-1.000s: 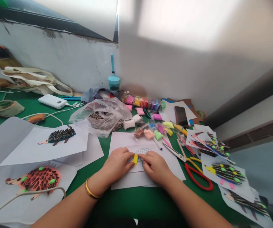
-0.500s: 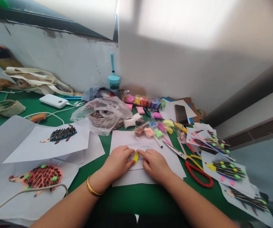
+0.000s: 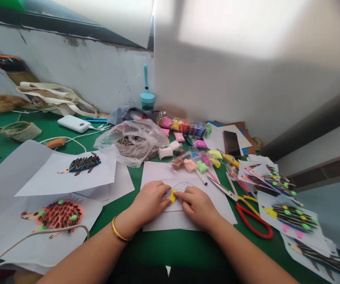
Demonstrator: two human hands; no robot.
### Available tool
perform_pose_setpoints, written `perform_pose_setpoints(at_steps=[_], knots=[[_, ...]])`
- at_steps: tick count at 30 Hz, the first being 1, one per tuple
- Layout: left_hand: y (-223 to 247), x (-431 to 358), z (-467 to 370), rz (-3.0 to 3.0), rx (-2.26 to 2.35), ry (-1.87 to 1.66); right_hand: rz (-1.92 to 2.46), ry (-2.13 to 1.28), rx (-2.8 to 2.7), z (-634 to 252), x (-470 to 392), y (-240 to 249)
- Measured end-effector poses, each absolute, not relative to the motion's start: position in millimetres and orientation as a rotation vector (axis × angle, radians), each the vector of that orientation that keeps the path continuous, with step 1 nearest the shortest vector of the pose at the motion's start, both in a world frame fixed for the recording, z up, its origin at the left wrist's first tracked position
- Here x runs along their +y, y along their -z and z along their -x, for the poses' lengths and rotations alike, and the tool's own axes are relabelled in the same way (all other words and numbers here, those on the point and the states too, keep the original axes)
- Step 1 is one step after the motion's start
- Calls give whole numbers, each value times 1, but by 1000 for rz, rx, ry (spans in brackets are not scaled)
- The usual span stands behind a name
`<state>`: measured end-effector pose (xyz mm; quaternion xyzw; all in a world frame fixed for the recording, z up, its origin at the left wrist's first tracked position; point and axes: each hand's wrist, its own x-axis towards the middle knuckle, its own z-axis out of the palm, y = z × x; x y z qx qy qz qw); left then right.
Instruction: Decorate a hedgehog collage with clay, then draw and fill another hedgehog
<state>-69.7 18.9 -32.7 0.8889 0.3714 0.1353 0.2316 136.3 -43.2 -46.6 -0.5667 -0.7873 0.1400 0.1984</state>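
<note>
A small flattened piece of yellow modelling clay [image 3: 173, 196] lies on a sheet of white paper [image 3: 154, 225], at the left end of a drawn hedgehog outline [image 3: 184, 185] whose body is filled with small marks. My left hand [image 3: 151, 200] rests on the paper left of the clay, thumb and index finger apart, with the thumb tip at its edge. From the right, my right hand [image 3: 198, 206] reaches in with its index finger stretched out, its tip pressing on the clay. The other right fingers are bent and partly hidden.
Red-and-yellow-handled scissors [image 3: 241, 203] lie right of the paper. Clay packets [image 3: 190, 165] and a plastic bag of seeds [image 3: 134, 144] sit behind it. Finished hedgehog pictures lie left [image 3: 59, 215] and right [image 3: 294, 217]. A white cable [image 3: 33, 234] crosses the left front.
My right index finger has moved onto the yellow clay, and more of the drawing shows. The clay's upper end looks more spread. The whole view has shifted slightly, scene moving rightward.
</note>
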Motion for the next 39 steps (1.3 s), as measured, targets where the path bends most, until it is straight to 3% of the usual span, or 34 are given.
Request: perform_pose_setpoints(at_steps=[39], knots=[[34,20,71,-2454,1025,-374,1545,-420,-2168,-141,-42,49]])
